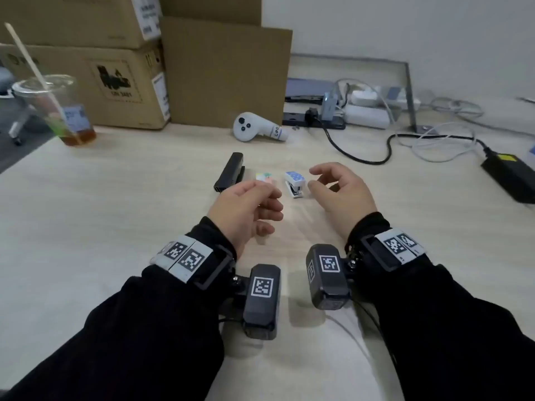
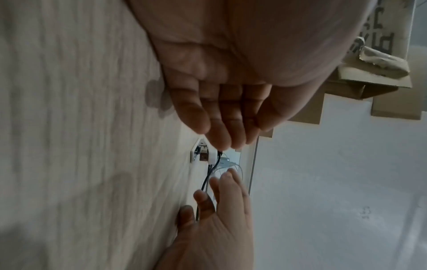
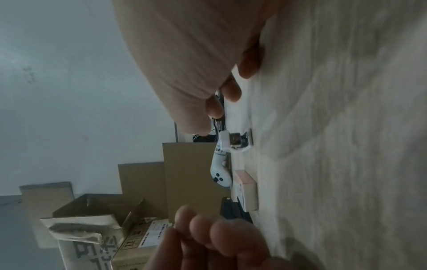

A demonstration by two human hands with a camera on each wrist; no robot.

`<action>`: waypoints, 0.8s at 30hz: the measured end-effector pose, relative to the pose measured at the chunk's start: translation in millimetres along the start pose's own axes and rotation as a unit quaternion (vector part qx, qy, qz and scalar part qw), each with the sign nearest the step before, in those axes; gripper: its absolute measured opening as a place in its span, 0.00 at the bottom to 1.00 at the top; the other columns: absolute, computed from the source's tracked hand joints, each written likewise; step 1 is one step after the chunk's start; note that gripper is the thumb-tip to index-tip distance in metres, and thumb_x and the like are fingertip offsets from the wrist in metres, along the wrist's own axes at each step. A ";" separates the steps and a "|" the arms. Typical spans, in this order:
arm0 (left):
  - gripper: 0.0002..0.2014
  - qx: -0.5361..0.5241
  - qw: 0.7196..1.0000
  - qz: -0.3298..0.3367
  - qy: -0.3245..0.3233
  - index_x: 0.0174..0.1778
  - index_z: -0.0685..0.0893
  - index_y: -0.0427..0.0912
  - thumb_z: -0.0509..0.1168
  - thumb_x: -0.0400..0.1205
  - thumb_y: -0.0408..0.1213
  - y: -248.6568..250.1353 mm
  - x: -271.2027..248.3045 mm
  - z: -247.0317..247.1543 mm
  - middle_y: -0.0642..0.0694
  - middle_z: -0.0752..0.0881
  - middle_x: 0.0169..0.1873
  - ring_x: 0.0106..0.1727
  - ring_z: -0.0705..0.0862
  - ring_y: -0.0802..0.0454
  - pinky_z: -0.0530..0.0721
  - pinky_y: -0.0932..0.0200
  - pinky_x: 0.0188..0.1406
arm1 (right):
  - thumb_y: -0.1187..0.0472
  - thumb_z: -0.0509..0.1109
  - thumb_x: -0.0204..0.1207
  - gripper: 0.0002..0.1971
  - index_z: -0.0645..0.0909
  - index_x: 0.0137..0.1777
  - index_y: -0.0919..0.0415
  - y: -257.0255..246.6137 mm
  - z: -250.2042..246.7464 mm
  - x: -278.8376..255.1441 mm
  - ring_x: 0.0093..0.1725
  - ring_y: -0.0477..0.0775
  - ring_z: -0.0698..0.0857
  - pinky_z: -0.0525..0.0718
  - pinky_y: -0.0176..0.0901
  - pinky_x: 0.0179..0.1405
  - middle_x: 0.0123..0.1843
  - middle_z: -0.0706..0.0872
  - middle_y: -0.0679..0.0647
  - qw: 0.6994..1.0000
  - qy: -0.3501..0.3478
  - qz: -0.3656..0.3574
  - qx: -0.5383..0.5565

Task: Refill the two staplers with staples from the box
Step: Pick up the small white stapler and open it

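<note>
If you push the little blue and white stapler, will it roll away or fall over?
Probably neither. The little blue and white stapler lies on its flat base on the table, so it would likely slide, not roll. It looks small and mostly plastic, so probably light and easy to skid. Its top looks smooth and rounded, so fingers might slip; pinching the sides seems safer.
</note>
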State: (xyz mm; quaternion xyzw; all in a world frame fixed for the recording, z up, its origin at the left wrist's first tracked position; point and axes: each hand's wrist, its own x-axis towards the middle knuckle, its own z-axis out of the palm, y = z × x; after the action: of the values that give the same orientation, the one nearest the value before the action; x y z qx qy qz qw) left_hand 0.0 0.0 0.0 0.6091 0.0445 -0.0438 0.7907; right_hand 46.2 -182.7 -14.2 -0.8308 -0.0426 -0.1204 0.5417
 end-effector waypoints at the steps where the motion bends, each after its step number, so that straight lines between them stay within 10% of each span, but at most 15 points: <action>1: 0.10 0.002 1.000 0.001 0.005 0.40 0.86 0.37 0.64 0.85 0.34 0.7 0.5 0.3 0.46 0.86 0.26 0.29 0.85 0.50 0.78 0.60 0.21 | 0.55 0.73 0.77 0.11 0.85 0.57 0.42 -0.7 2.7 2.1 0.35 0.43 0.76 0.74 0.33 0.40 0.48 0.83 0.46 1.000 -0.005 -0.010 -0.024; 8: 0.05 -0.026 0.999 -0.019 -0.001 0.45 0.86 0.41 0.66 0.84 0.32 -4.2 10.7 -1.2 0.42 0.88 0.41 0.41 0.89 0.48 0.85 0.56 0.26 | 0.51 0.75 0.75 0.11 0.88 0.56 0.45 -3.2 22.4 19.2 0.38 0.39 0.80 0.74 0.36 0.44 0.45 0.84 0.44 0.992 -0.037 0.010 -0.124; 14: 0.08 -0.014 1.000 -0.019 0.016 0.57 0.82 0.47 0.67 0.83 0.35 -8.3 13.9 -3.3 0.41 0.86 0.59 0.52 0.91 0.48 0.88 0.53 0.35 | 0.62 0.74 0.78 0.06 0.90 0.52 0.54 -17.0 18.9 -4.4 0.39 0.45 0.88 0.86 0.38 0.41 0.44 0.92 0.54 0.995 -0.011 0.044 0.094; 24: 0.16 -0.078 0.996 0.000 -0.041 0.72 0.80 0.47 0.62 0.88 0.34 -5.6 6.5 -9.2 0.42 0.89 0.50 0.46 0.91 0.41 0.88 0.53 0.33 | 0.68 0.74 0.78 0.08 0.87 0.48 0.54 -32.1 26.8 -31.9 0.39 0.49 0.88 0.88 0.44 0.37 0.40 0.88 0.52 0.978 -0.084 0.016 0.189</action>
State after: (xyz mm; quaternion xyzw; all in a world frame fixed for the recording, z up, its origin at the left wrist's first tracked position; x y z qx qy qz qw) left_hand 5.6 7.3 -8.5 0.5435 0.0153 -0.0646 0.8368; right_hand 13.0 -143.3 -3.8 -0.7212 -0.0962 -0.0311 0.6853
